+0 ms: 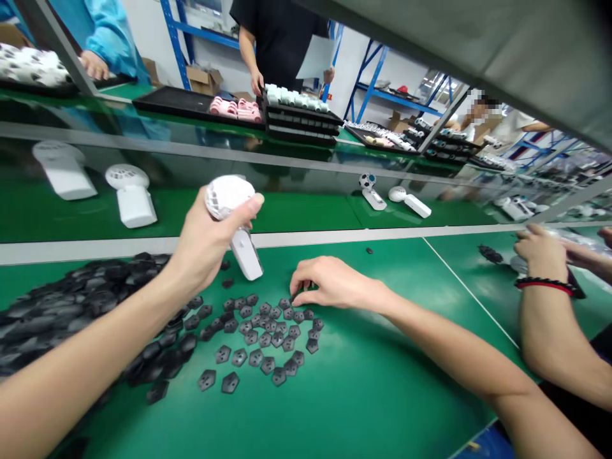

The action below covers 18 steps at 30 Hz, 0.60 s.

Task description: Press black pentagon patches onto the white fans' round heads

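Observation:
My left hand [205, 233] is closed round the round head of a white handheld fan [246, 254], its handle slanting down over the green table [373, 395]. Lower and to the right, my right hand [327, 282] has its thumb and fingertips together at the upper edge of a group of small black pentagon pieces [265, 339], which lie flat. One such piece seems to be pinched between the fingertips, mostly hidden. A large heap of black pieces [81, 299] spreads under and beyond my left forearm.
On the green belt behind stand white fans [136, 205] at left and more [415, 205] at right. Trays [301, 127] with pink and pale green parts sit on the far ledge. People are across the line; another person's arms [549, 306] work at the right.

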Each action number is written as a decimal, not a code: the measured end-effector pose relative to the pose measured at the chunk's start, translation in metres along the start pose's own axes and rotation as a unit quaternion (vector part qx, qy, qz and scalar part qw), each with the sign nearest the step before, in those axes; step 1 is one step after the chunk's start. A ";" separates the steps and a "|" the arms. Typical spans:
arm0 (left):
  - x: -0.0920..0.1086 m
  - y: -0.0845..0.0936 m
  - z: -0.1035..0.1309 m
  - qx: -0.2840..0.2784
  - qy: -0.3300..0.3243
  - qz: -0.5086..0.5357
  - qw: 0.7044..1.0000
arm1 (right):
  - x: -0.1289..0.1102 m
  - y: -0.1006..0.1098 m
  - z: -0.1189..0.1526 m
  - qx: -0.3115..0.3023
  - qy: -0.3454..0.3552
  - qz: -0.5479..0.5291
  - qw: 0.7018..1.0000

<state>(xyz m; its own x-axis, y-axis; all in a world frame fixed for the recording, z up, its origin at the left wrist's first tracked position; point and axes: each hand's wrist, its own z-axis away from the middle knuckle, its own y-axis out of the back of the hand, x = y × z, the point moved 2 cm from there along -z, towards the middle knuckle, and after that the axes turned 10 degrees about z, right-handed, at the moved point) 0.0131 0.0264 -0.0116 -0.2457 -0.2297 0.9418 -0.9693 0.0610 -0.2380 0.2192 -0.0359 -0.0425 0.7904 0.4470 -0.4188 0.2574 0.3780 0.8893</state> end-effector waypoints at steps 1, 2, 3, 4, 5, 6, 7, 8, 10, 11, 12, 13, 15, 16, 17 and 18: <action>-0.001 0.000 0.002 -0.004 0.007 -0.001 1.000 | -0.001 0.000 -0.002 -0.004 0.000 -0.009 1.000; -0.001 0.001 0.003 -0.009 0.011 -0.010 1.000 | -0.002 0.000 -0.003 -0.006 0.002 -0.016 1.000; -0.001 0.003 0.005 -0.011 0.006 -0.024 1.000 | -0.003 0.002 -0.004 -0.008 0.006 -0.020 1.000; 0.000 0.005 0.006 -0.014 0.010 -0.060 0.998 | -0.004 0.004 -0.006 -0.006 0.005 -0.031 0.999; 0.001 0.008 0.006 -0.018 0.015 -0.095 0.995 | -0.004 0.007 -0.009 0.003 0.003 -0.052 0.999; 0.001 0.011 0.006 -0.028 0.017 -0.127 0.991 | -0.004 0.011 -0.013 0.021 0.001 -0.090 0.996; 0.002 0.013 0.006 -0.034 0.013 -0.148 0.988 | -0.005 0.017 -0.017 0.049 0.002 -0.141 0.989; 0.004 0.016 0.005 -0.035 0.005 -0.163 0.986 | -0.006 0.023 -0.022 0.081 0.008 -0.202 0.976; 0.007 0.018 0.006 -0.032 -0.013 -0.179 0.983 | -0.011 0.034 -0.031 0.138 0.030 -0.318 0.938; 0.009 0.019 0.007 -0.026 -0.022 -0.182 0.983 | -0.015 0.039 -0.035 0.151 0.041 -0.360 0.920; 0.011 0.020 0.008 -0.019 -0.030 -0.185 0.982 | -0.019 0.042 -0.038 0.152 0.047 -0.399 0.903; 0.013 0.021 0.009 -0.011 -0.035 -0.187 0.982 | -0.023 0.043 -0.040 0.143 0.048 -0.435 0.888; 0.014 0.024 0.010 0.005 -0.031 -0.186 0.982 | -0.030 0.044 -0.041 0.111 0.040 -0.499 0.858; 0.013 0.025 0.010 0.011 -0.025 -0.182 0.983 | -0.033 0.043 -0.041 0.095 0.033 -0.524 0.846; 0.013 0.026 0.011 0.015 -0.020 -0.177 0.984 | -0.034 0.042 -0.039 0.082 0.028 -0.540 0.837; 0.011 0.027 0.011 0.017 -0.015 -0.168 0.985 | -0.035 0.042 -0.037 0.073 0.023 -0.547 0.834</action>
<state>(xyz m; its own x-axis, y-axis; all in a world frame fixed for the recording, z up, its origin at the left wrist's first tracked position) -0.0155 0.0149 -0.0097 0.0899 -0.2604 0.9613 -0.9954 -0.0566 0.0778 0.1816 -0.0059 0.0026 0.0177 -0.0680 -0.9975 0.8775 0.4794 -0.0171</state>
